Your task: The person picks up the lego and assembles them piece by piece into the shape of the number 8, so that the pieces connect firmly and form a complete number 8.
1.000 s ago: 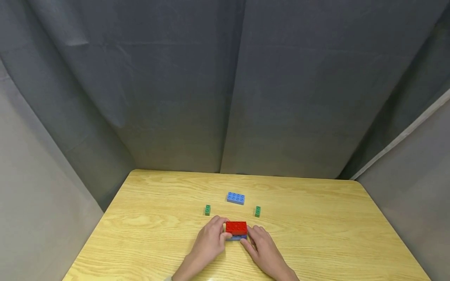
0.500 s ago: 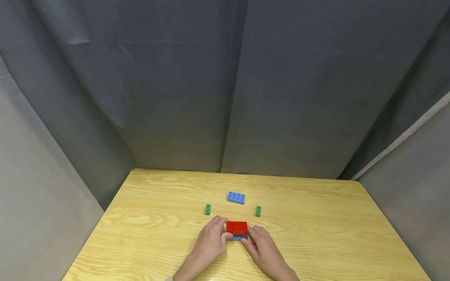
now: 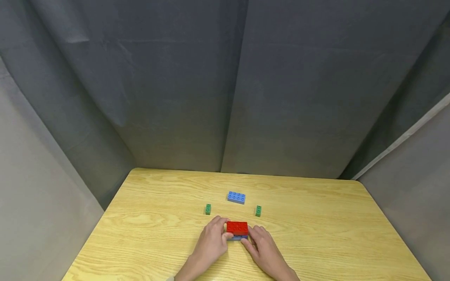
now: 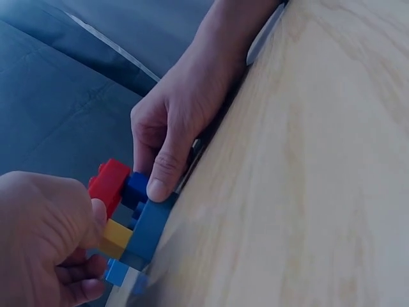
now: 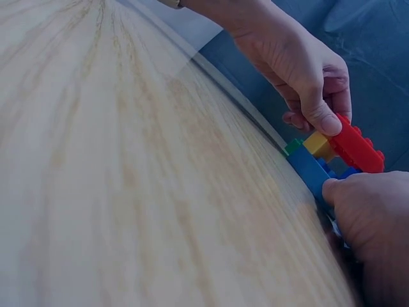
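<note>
The left hand (image 3: 209, 241) pinches the red eight-stud brick (image 3: 237, 228); the right hand (image 3: 266, 250) grips the lower blue brick (image 5: 308, 171). Between both: yellow brick (image 4: 114, 238), dark-blue brick (image 4: 135, 187). Farther out on the tabletop (image 3: 140, 242): left green brick (image 3: 208, 209), right green brick (image 3: 258, 211) and, beyond them, loose blue brick (image 3: 236, 197).

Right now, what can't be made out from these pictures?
Yellow brick: head view, hidden by the red brick and left hand.
Lower blue brick: head view, mostly covered by the red brick.
Right hand: left wrist view, fingertips hidden by the bricks.
Left hand: left wrist view, cut off by the picture's left edge.
</note>
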{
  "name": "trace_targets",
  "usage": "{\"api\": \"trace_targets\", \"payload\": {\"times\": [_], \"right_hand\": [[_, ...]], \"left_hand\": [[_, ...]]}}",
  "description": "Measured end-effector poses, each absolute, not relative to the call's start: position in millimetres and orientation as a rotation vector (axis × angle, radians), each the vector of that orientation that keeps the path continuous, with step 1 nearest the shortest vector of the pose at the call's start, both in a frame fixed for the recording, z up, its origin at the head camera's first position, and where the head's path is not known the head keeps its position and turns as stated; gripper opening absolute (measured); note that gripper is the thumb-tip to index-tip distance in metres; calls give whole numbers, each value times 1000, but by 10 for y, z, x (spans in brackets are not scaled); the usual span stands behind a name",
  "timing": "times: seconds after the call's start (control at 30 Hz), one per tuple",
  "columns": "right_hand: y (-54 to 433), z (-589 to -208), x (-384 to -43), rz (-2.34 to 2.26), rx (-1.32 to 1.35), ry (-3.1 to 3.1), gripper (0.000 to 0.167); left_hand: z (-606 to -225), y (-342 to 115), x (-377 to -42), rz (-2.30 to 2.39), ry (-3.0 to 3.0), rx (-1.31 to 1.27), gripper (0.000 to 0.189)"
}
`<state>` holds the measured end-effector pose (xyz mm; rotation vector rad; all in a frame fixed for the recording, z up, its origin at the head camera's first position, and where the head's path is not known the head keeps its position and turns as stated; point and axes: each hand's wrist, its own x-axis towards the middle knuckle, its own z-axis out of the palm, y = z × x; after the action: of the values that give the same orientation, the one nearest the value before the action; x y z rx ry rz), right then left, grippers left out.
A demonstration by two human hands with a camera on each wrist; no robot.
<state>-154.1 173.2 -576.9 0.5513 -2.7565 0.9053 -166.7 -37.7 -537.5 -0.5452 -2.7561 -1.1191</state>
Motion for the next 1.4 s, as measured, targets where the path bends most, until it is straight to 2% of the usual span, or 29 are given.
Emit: {"api": "trace_targets", "payload": {"times": [1.03, 1.4], "right_hand": [[1733, -5756, -1523, 861, 566, -2785, 35], [1740, -5739, -1520, 894, 596, -2774, 34]], "left_hand": [[-5303, -341, -1647, -1092, -2808, -511, 37], [-5296, -423, -1709, -1267, -2813, -539, 35]]}}
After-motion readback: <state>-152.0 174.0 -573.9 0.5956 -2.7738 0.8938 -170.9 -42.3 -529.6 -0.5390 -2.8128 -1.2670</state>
